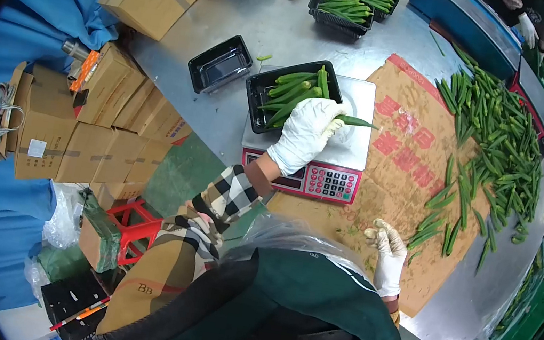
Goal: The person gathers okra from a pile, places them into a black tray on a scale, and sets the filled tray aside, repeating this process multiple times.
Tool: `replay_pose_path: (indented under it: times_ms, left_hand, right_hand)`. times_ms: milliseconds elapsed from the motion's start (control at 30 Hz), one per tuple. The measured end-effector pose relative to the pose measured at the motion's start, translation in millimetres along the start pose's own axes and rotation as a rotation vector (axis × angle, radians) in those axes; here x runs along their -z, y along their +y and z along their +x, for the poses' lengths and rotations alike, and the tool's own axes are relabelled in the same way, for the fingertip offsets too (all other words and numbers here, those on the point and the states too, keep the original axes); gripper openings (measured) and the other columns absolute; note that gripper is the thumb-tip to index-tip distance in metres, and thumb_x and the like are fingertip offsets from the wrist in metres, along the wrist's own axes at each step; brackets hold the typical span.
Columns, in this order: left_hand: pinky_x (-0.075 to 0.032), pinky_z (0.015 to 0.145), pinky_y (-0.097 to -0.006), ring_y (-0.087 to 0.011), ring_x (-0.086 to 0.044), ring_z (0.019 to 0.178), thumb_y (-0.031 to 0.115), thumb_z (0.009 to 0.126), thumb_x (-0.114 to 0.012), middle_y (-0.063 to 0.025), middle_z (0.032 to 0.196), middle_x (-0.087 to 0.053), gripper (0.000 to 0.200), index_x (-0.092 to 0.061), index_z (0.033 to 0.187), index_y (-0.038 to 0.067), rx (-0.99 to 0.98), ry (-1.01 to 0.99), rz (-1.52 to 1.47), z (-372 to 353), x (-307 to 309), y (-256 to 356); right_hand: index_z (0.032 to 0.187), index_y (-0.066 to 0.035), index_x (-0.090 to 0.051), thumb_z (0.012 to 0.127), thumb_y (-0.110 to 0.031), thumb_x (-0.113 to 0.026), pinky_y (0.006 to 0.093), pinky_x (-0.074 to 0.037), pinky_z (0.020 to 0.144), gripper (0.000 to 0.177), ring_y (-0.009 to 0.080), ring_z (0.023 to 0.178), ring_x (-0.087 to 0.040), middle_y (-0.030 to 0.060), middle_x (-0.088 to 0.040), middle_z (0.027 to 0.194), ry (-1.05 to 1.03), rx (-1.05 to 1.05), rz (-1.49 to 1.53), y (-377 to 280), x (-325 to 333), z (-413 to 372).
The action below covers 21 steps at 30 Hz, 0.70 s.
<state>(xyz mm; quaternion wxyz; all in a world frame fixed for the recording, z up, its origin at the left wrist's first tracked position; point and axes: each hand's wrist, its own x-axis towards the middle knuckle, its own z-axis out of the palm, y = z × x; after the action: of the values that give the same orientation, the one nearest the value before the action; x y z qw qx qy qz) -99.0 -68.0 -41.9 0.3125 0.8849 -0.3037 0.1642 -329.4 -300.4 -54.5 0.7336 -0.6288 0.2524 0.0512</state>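
My left hand [307, 133], in a white glove, holds a green okra pod [356, 121] over the white scale [352, 154]. A black tray [258, 90] with several okra pods sits on the scale, just left of that hand. My right hand [388, 254], also gloved, hovers over the brown cardboard sheet [399, 168], fingers loosely curled and nothing in it. A few loose okra pods [428, 228] lie just to its right.
A big heap of okra [501, 144] covers the right of the steel table [253, 12]. An empty black tray [219, 64] and two filled trays [353, 5] lie farther off. Cardboard boxes [96, 122] stack at the left. Another person's gloved hand [528, 29] works at the far side.
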Motion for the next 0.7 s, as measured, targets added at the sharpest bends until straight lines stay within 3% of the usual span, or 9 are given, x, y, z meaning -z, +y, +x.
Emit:
replay_pose_path:
  times_ms: [67,200,267,367,400,467,533,567,700]
  left_hand:
    - [-0.041,0.103,-0.0439,-0.0261,-0.063,0.097,0.018,0.093,-0.064,-0.0067,0.105,-0.067,0.027,-0.062,0.119,0.011,-0.101,0.014,0.151,-1,2,-4]
    - [-0.033,0.109,-0.058,-0.0243,-0.064,0.098,0.02,0.092,-0.066,-0.0057,0.099,-0.066,0.029,-0.062,0.119,0.011,-0.077,-0.186,0.331,-8,34,-25]
    - [-0.03,0.111,-0.0601,-0.0239,-0.062,0.102,0.021,0.092,-0.066,-0.0055,0.096,-0.066,0.025,-0.064,0.115,0.013,-0.06,-0.17,0.455,-12,51,-33]
    - [-0.026,0.115,-0.0567,-0.025,-0.061,0.109,0.024,0.094,-0.064,-0.0056,0.104,-0.068,0.022,-0.066,0.114,0.015,0.122,-0.186,0.296,-26,63,-51]
    - [-0.037,0.111,-0.0479,-0.0231,-0.064,0.106,0.02,0.095,-0.063,-0.0079,0.107,-0.068,0.023,-0.066,0.116,0.012,0.113,-0.116,0.302,-26,70,-51]
    - [-0.048,0.097,-0.0405,-0.0225,-0.065,0.096,0.017,0.097,-0.059,-0.007,0.108,-0.068,0.024,-0.062,0.119,0.01,0.383,0.02,-0.044,-20,83,-53]
    - [-0.052,0.082,-0.03,-0.0166,-0.065,0.091,0.012,0.101,-0.054,-0.0075,0.115,-0.067,0.025,-0.059,0.124,0.005,0.581,0.314,-0.397,-21,87,-64]
    - [-0.05,0.08,-0.0261,-0.0111,-0.062,0.091,0.011,0.103,-0.05,-0.007,0.115,-0.064,0.027,-0.056,0.127,0.002,0.637,0.333,-0.356,-28,94,-81]
    - [-0.047,0.061,-0.023,-0.0061,-0.052,0.066,0.023,0.094,-0.069,0.0003,0.085,-0.059,0.029,-0.063,0.115,0.003,0.928,0.383,-0.509,-44,98,-116]
  right_hand:
    - [0.125,0.003,-0.062,0.102,-0.014,-0.058,0.0253,-0.051,0.076,0.029,0.0119,0.084,-0.066,0.0109,-0.073,0.098,-0.006,0.012,-0.011,1,3,1]
    - [0.125,0.003,-0.062,0.102,-0.014,-0.057,0.0254,-0.051,0.077,0.029,0.0123,0.086,-0.066,0.0111,-0.073,0.098,0.013,-0.02,0.002,4,8,1]
    - [0.125,0.003,-0.062,0.102,-0.014,-0.057,0.0254,-0.051,0.077,0.029,0.0124,0.086,-0.066,0.0111,-0.073,0.098,0.02,-0.033,0.002,4,8,2]
    - [0.126,0.003,-0.062,0.102,-0.014,-0.057,0.0251,-0.051,0.077,0.029,0.0123,0.087,-0.066,0.0108,-0.073,0.098,0.008,-0.03,-0.007,5,6,3]
    - [0.126,0.002,-0.062,0.102,-0.014,-0.057,0.025,-0.051,0.077,0.029,0.0122,0.087,-0.066,0.0107,-0.073,0.099,0.0,-0.024,-0.013,4,4,4]
    - [0.126,0.002,-0.062,0.102,-0.014,-0.057,0.0249,-0.051,0.077,0.029,0.0122,0.087,-0.066,0.0105,-0.073,0.099,-0.002,-0.03,-0.016,4,4,4]
    - [0.126,0.002,-0.062,0.102,-0.014,-0.057,0.0247,-0.05,0.077,0.029,0.0121,0.087,-0.066,0.0103,-0.073,0.099,0.0,-0.048,-0.009,4,5,4]
    - [0.126,0.002,-0.062,0.102,-0.013,-0.057,0.0248,-0.051,0.077,0.029,0.012,0.087,-0.066,0.0104,-0.073,0.099,0.004,-0.046,-0.001,5,5,4]
    - [0.126,0.003,-0.062,0.101,-0.01,-0.057,0.0251,-0.052,0.078,0.028,0.0117,0.086,-0.066,0.0108,-0.073,0.099,-0.002,-0.057,0.022,8,7,8]
